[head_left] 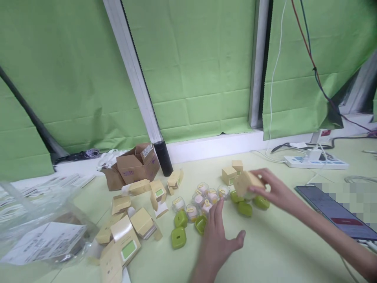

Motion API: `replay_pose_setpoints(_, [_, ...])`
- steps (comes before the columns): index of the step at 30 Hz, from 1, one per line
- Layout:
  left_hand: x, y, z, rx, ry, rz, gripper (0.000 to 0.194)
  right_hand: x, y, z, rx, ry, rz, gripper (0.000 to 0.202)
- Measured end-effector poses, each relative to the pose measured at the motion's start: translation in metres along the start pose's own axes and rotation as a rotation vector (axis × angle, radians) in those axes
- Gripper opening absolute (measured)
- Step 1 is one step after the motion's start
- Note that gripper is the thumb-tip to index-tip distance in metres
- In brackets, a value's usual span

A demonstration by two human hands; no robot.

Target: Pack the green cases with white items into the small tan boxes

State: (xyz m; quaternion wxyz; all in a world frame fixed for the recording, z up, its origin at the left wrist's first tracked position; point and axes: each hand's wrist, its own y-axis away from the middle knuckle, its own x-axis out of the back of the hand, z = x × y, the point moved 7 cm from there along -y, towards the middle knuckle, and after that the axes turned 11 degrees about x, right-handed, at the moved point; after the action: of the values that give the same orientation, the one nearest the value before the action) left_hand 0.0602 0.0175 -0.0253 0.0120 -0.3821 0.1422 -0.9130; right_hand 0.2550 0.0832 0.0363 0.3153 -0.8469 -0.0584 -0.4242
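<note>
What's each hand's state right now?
Left hand: open, nothing visibly held, fingertips near the small clear plastic cases.
Right hand: closed, holding a small pale-yellow cardboard box.

Head view, forward and down, over table (262, 251)

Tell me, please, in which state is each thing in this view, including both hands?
Left hand: open, holding nothing
Right hand: gripping a yellow box
Yellow boxes at left: several with flaps open
Clear cases: filled
Green cases: cannot tell if shut
Cardboard box: opened
Black cylinder: upright
Phone: screen lit
Power strip: adapter plugged in
</note>
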Motion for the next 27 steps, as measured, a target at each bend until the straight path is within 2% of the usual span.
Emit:
replay_pose_setpoints(1, [0.006, -0.001, 0.004, -0.047, -0.048, 0.060, 0.069, 0.007, -0.008, 0.020, -0.117, 0.099, 0.032, 0.052])
replay_pose_setpoints(4, [0.025, -0.004, 0.007, -0.093, -0.206, 0.209, 0.031, 0.007, -0.028, 0.060, -0.240, 0.200, 0.035, 0.056])
replay_pose_setpoints(6, [0.032, -0.007, 0.000, -0.035, -0.297, 0.217, 0.016, 0.000, -0.033, 0.074, -0.272, 0.239, 0.021, 0.053])
replay_pose_setpoints(8, [0.035, -0.008, -0.009, 0.027, -0.358, 0.160, 0.012, -0.005, -0.033, 0.076, -0.267, 0.271, 0.020, 0.050])
replay_pose_setpoints(11, [0.034, -0.005, -0.017, 0.095, -0.382, 0.045, 0.014, -0.011, -0.030, 0.052, -0.148, 0.302, 0.026, 0.041])
replay_pose_setpoints(14, [0.027, 0.000, -0.016, 0.143, -0.351, -0.103, 0.025, -0.028, -0.033, 0.009, 0.064, 0.264, -0.058, 0.026])
replay_pose_setpoints(16, [0.020, 0.004, -0.007, 0.114, -0.285, -0.209, 0.029, -0.047, -0.039, -0.019, 0.174, 0.226, -0.149, 0.017])
replay_pose_setpoints(18, [0.018, 0.007, 0.004, 0.046, -0.205, -0.273, 0.033, -0.066, -0.046, -0.036, 0.212, 0.214, -0.212, 0.012])
replay_pose_setpoints(21, [0.025, 0.007, 0.008, 0.009, -0.149, -0.228, 0.037, -0.087, -0.057, -0.041, 0.167, 0.217, -0.247, 0.017])
replay_pose_setpoints(23, [0.030, 0.004, 0.000, 0.075, -0.159, -0.183, 0.042, -0.095, -0.060, -0.038, 0.120, 0.198, -0.255, 0.023])
replay_pose_setpoints(27, [0.025, 0.004, -0.019, 0.212, -0.152, -0.239, 0.041, -0.098, -0.059, -0.028, 0.050, 0.092, -0.248, 0.025])
